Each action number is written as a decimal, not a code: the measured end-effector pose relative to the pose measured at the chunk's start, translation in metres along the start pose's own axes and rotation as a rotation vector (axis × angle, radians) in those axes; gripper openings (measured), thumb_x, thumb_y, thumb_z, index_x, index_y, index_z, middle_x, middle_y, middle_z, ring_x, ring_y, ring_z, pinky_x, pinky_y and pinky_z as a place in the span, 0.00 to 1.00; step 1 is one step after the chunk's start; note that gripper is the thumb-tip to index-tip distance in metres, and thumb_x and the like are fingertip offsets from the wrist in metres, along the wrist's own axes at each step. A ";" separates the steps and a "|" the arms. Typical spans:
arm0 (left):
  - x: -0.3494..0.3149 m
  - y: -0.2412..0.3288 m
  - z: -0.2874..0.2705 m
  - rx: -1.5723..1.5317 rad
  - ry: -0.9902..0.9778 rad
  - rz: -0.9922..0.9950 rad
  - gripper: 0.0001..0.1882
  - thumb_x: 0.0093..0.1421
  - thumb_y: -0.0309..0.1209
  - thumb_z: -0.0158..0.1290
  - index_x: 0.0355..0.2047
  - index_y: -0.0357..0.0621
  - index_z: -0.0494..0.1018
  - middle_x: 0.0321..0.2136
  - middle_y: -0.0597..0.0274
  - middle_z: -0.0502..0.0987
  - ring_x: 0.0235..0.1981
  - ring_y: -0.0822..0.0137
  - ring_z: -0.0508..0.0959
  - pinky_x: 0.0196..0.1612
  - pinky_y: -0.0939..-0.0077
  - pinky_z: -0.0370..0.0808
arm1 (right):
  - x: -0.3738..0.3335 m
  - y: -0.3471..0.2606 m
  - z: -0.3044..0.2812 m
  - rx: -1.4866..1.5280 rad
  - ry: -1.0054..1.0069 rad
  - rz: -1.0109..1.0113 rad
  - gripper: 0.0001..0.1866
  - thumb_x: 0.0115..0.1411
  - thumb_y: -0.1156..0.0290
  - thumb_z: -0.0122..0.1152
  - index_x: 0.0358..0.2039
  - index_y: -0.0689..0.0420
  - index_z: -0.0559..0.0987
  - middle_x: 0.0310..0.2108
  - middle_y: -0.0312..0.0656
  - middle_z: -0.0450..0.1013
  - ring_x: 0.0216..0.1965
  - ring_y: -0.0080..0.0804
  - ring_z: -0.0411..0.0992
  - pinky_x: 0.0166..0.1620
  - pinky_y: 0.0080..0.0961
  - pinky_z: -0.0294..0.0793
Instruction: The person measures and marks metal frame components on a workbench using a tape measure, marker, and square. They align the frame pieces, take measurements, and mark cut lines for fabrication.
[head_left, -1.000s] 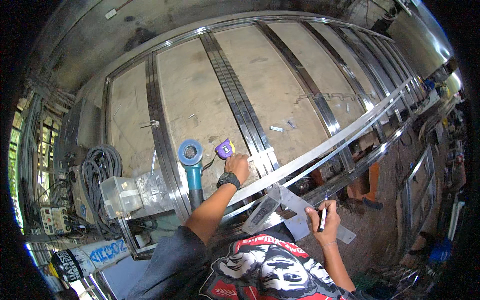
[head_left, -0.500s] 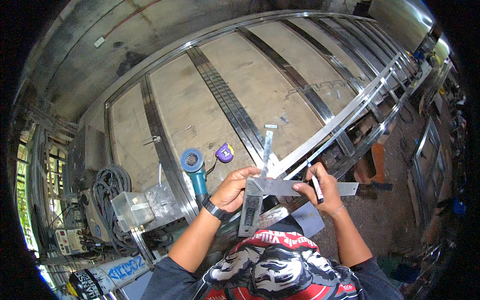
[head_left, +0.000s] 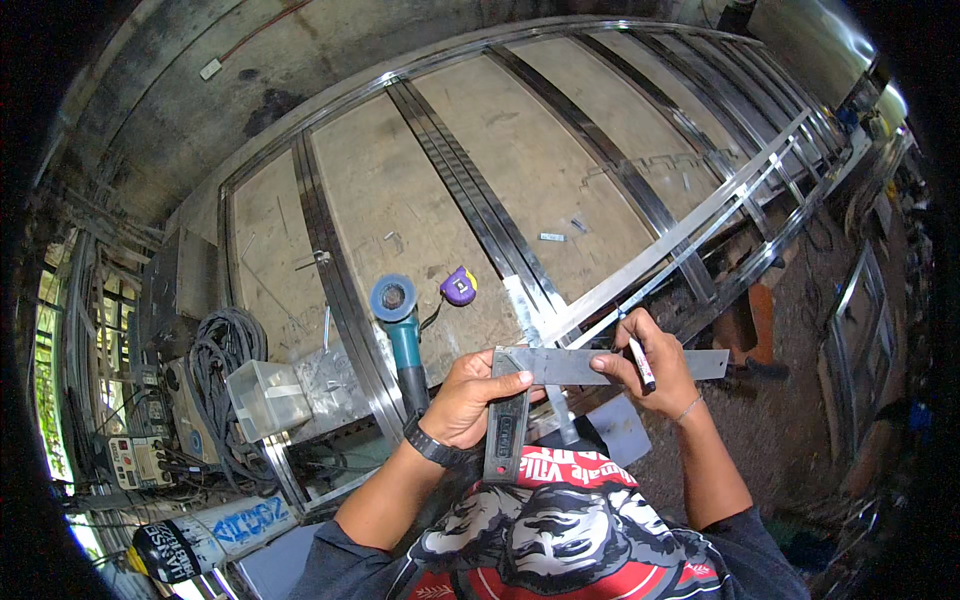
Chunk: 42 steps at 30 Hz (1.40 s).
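Note:
A try square (head_left: pixel 580 366) lies across the corner of a steel frame, its stock toward my body and its blade reaching right. My left hand (head_left: pixel 468 398) grips it at the corner, thumb pressed on top. In my right hand (head_left: pixel 655 372) is a white-barrelled marker pen (head_left: pixel 641 362), while the thumb of that hand rests on the blade. A narrow flat metal strip (head_left: pixel 521 305) passes under the blade and shows on both sides of it. Left of my hands lie an angle grinder (head_left: pixel 403 338) with a teal body and a purple tape measure (head_left: pixel 459 287).
A long frame of shiny steel bars (head_left: pixel 470 190) covers the worktable. To the left are a clear plastic bin (head_left: pixel 268 398), coiled grey cables (head_left: pixel 222 350), a small machine with knobs (head_left: pixel 135 462) and a gas cylinder (head_left: pixel 205 535). An orange-brown piece (head_left: pixel 762 322) is at the right.
The flat strip now sticks out on my side of the blade, nearer my body than before. My left thumb has come down onto the square. The view has shifted slightly.

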<state>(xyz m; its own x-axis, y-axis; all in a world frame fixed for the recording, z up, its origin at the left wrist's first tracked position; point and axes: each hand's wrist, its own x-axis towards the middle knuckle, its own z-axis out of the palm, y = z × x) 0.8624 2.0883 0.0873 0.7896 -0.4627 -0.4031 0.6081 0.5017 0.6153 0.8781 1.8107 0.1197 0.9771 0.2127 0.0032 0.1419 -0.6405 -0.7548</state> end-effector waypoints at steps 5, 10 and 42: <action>-0.004 -0.001 -0.003 0.067 0.006 -0.032 0.20 0.64 0.24 0.63 0.55 0.34 0.76 0.47 0.56 0.84 0.46 0.65 0.84 0.52 0.68 0.81 | -0.005 -0.003 -0.001 -0.010 -0.044 -0.006 0.24 0.58 0.51 0.76 0.37 0.53 0.71 0.25 0.45 0.75 0.28 0.51 0.78 0.32 0.40 0.73; -0.008 -0.002 -0.002 0.005 -0.024 -0.017 0.22 0.63 0.23 0.63 0.58 0.33 0.75 0.48 0.56 0.84 0.46 0.65 0.84 0.54 0.67 0.80 | -0.005 -0.003 -0.001 0.027 -0.012 -0.066 0.24 0.58 0.50 0.76 0.36 0.53 0.71 0.22 0.45 0.74 0.27 0.51 0.77 0.31 0.40 0.73; -0.014 -0.018 -0.001 0.004 0.041 0.075 0.18 0.67 0.26 0.62 0.53 0.31 0.73 0.46 0.50 0.82 0.45 0.60 0.85 0.51 0.56 0.86 | -0.011 -0.009 0.003 0.068 0.043 -0.110 0.22 0.62 0.54 0.73 0.44 0.56 0.76 0.29 0.45 0.77 0.29 0.41 0.79 0.33 0.35 0.73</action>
<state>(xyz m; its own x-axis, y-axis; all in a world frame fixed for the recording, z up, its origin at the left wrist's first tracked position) 0.8407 2.0866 0.0817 0.8357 -0.3935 -0.3831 0.5468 0.5308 0.6475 0.8657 1.8169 0.1246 0.9623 0.2463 0.1157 0.2392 -0.5629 -0.7911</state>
